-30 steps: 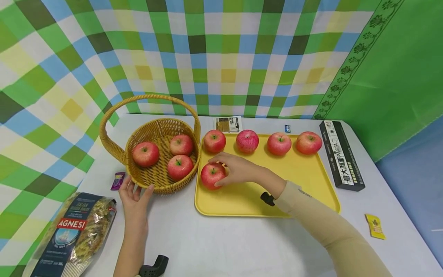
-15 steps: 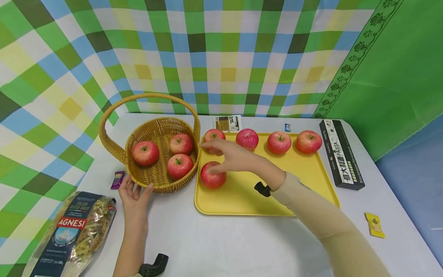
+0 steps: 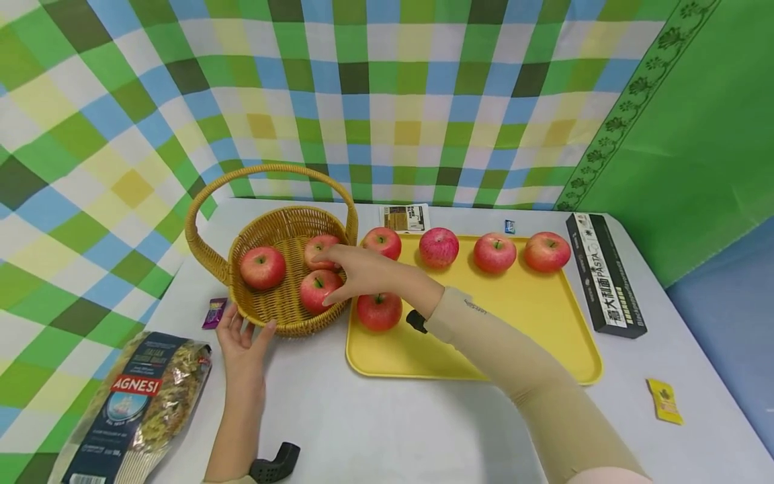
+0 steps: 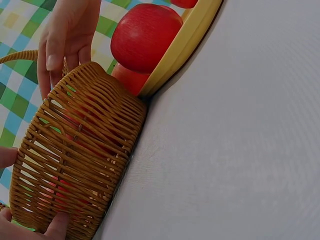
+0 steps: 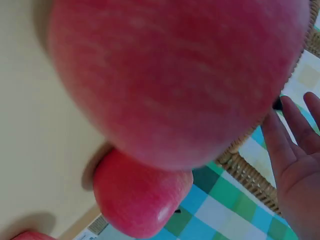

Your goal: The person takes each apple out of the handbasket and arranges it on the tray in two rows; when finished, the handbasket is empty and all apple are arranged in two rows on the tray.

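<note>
In the head view, a woven basket with a tall handle holds three red apples. My left hand rests its fingers and thumb against the basket's near left wall. My right hand reaches over the basket's right rim, fingers overlapping the back right apple and thumb beside the front apple. Its fingers look extended with nothing between them in the right wrist view. The third apple sits left in the basket. Under my right wrist, one apple lies on the yellow tray.
Several apples line the tray's far edge, including a streaky one. Right of the tray lies a black pasta box, with a yellow packet nearer. A pasta bag and purple packet lie left; a printed packet lies behind.
My right hand has left the near left tray apple and moved left over the basket's right rim. That apple stays on the tray. My left hand stays at the basket; the head view shifts slightly.
</note>
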Available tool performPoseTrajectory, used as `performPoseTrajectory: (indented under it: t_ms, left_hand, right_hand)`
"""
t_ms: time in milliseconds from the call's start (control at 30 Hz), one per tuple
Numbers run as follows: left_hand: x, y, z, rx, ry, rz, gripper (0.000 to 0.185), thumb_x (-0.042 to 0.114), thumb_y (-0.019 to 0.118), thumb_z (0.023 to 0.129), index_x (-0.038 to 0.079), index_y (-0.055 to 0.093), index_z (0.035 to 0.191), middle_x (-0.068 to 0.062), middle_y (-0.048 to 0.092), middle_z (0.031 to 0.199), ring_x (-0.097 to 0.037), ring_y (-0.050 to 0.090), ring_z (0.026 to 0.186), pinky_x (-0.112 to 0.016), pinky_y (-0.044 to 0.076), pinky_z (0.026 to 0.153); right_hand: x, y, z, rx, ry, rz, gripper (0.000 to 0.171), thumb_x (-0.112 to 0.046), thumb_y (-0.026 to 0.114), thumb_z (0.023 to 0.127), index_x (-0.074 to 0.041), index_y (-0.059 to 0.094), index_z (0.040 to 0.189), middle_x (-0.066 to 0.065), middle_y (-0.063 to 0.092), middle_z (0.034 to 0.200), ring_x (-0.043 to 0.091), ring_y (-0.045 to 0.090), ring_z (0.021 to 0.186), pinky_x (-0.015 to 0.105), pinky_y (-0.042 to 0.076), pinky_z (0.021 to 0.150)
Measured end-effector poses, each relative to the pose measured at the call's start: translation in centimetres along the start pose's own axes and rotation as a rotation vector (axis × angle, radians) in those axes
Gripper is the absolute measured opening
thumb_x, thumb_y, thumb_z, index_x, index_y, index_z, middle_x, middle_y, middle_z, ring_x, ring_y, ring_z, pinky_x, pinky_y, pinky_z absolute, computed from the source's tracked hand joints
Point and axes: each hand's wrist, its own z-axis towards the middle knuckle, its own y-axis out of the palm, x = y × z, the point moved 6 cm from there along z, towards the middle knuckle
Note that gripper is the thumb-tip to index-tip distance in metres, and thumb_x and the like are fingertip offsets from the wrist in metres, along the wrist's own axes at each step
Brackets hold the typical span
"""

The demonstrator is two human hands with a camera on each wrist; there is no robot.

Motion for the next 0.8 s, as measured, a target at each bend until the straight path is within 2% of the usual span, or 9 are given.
performPoseTrajectory:
  t_ms: [267, 533, 800]
  left_hand:
    - [0.0, -0.1, 0.0, 0.000, 0.009, -0.002, 0.076, 0.003, 0.067, 0.089, 0.020, 0.020, 0.146, -0.006, 0.018, 0.156, -0.025, 0.025, 0.139, -0.026, 0.038, 0.106]
    - [-0.2, 0.2, -0.1, -0.001, -0.006, -0.005, 0.077, 0.003, 0.067, 0.089, 0.020, 0.019, 0.146, -0.006, 0.016, 0.157, -0.024, 0.024, 0.140, -0.027, 0.037, 0.107]
    - [-0.2, 0.1, -0.1, -0.003, 0.005, -0.011, 0.078, 0.003, 0.068, 0.089, 0.020, 0.018, 0.147, -0.007, 0.017, 0.156, -0.026, 0.024, 0.139, -0.026, 0.038, 0.106]
  right_hand:
    - [-0.3, 1.5, 1.6, -0.059, 0.008, -0.108, 0.076, -0.049, 0.076, 0.079, -0.012, 0.049, 0.140, -0.002, 0.049, 0.139, 0.012, 0.043, 0.127, 0.025, 0.035, 0.107]
    - [-0.2, 2.8, 2.7, -0.070, 0.018, -0.225, 0.071, -0.056, 0.074, 0.077, -0.016, 0.056, 0.133, -0.004, 0.053, 0.124, 0.010, 0.053, 0.105, 0.025, 0.045, 0.093]
    - [-0.4, 3.0, 2.9, -0.056, 0.027, -0.240, 0.071, -0.057, 0.075, 0.076, -0.018, 0.057, 0.132, -0.003, 0.053, 0.127, 0.011, 0.053, 0.107, 0.026, 0.045, 0.094]
